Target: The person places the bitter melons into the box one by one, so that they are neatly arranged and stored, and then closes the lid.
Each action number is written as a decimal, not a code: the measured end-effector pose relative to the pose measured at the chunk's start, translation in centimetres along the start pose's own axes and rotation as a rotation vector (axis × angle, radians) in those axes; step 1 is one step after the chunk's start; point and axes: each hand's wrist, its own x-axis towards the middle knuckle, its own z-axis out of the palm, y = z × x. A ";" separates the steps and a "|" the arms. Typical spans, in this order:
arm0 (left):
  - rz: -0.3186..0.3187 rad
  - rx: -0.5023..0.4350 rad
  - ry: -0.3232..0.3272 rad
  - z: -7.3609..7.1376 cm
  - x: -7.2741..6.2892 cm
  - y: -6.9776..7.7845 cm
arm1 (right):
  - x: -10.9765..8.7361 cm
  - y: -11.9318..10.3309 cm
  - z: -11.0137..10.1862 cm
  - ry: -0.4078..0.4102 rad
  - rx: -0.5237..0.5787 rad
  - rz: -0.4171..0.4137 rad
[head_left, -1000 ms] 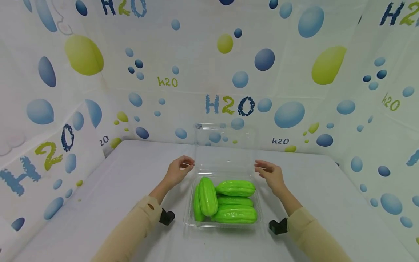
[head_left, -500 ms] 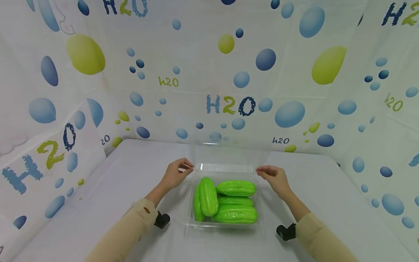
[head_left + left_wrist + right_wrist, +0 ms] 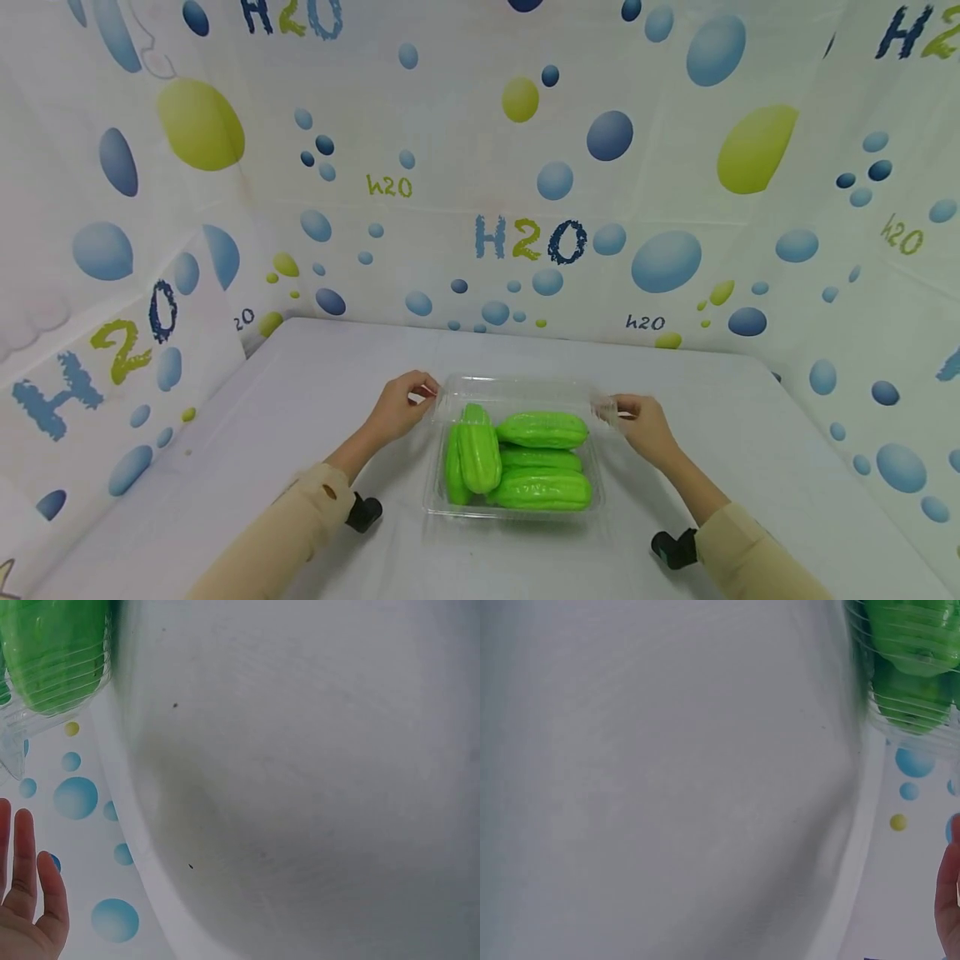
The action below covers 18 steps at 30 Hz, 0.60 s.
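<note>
A clear plastic box (image 3: pixel 513 514) stands on the white table, holding several glossy, bright green, ridged cucumber-like vegetables (image 3: pixel 542 489). Its hinged clear lid (image 3: pixel 517 388) tilts forward over the back of the box. At the lid's left corner my left hand (image 3: pixel 403 407) pinches the edge between thumb and fingertips. My right hand (image 3: pixel 647 427) pinches the right corner. In the left wrist view, some outer fingers of the left hand (image 3: pixel 30 900) extend near the lid's edge. Only a sliver of the right hand (image 3: pixel 949 900) shows in the right wrist view.
White cloth covers the table (image 3: pixel 300 375). Behind it hangs a white curtain (image 3: pixel 450 108) printed with blue and green drops and lettering. Black wrist cameras (image 3: pixel 365 513) stick out beneath both beige sleeves (image 3: pixel 277 533).
The lid has swung from upright behind the box forward and down over its back part. Both hands moved slightly down with it, the right also outward.
</note>
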 end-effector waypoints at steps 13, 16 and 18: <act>-0.004 0.010 -0.038 0.0 -0.9 -0.2 | -1.2 0.9 0.0 -0.067 -0.002 -0.050; -0.016 0.007 -0.047 0.0 -1.1 -0.1 | -1.6 0.0 0.0 -0.089 0.018 -0.077; -0.020 0.007 -0.044 0.0 -1.2 0.0 | -1.8 -0.8 -0.1 -0.100 0.011 -0.096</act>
